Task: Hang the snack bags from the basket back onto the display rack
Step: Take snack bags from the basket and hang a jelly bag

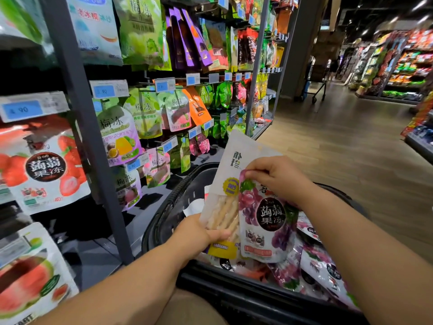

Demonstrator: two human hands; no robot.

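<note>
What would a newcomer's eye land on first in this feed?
The two bags held up mid-frame: the left hand grips a white bag of pale sticks, and the right hand pinches the top of a purple grape jelly bag overlapping it. Below them sits the black basket with more purple bags. The display rack of hanging pouches fills the left.

Hanging bags (131, 127) crowding rack (77, 95)

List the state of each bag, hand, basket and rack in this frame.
white bag: upright over the basket, gripped low by the left hand
grape bag: overlapping the white bag, pinched at its top by the right hand
basket: holds more bags
rack: hung with bags
</note>
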